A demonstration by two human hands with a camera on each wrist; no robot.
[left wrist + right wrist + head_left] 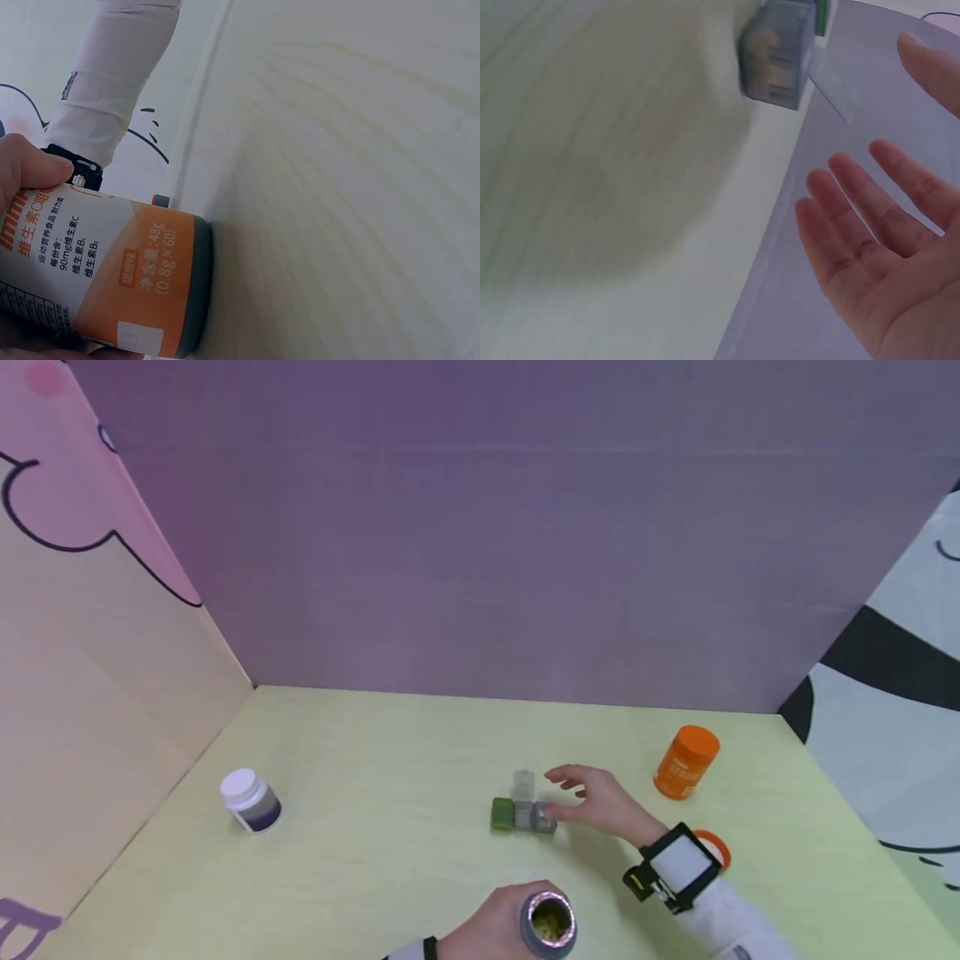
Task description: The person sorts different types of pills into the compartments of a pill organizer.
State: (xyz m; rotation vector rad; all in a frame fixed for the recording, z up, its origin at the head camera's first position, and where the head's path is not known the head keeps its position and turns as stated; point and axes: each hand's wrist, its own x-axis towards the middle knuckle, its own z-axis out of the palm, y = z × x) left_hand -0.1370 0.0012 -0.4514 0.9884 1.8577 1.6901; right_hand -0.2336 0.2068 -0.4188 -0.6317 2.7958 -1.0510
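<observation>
My left hand point(491, 927) grips an uncapped supplement bottle point(142, 277) with an orange and white label. In the head view its mouth, edged with torn silver foil, faces up and shows yellowish contents. Ahead of it on the table sits a small pill organizer point(523, 815): a green compartment at the left, grey ones beside it, and one clear lid standing raised. Through the grey end compartment point(776, 56) tan-orange pieces show in the right wrist view. My right hand point(600, 802) is at the organizer's right side, fingers spread and holding nothing; the thumb appears apart from the box.
A white and dark-blue jar point(251, 800) with a white cap stands at the left. At the right are an orange jar point(686, 763) and, partly hidden by the right wrist device point(678, 867), an orange-rimmed lid point(722, 847). A purple wall point(510, 543) closes the back.
</observation>
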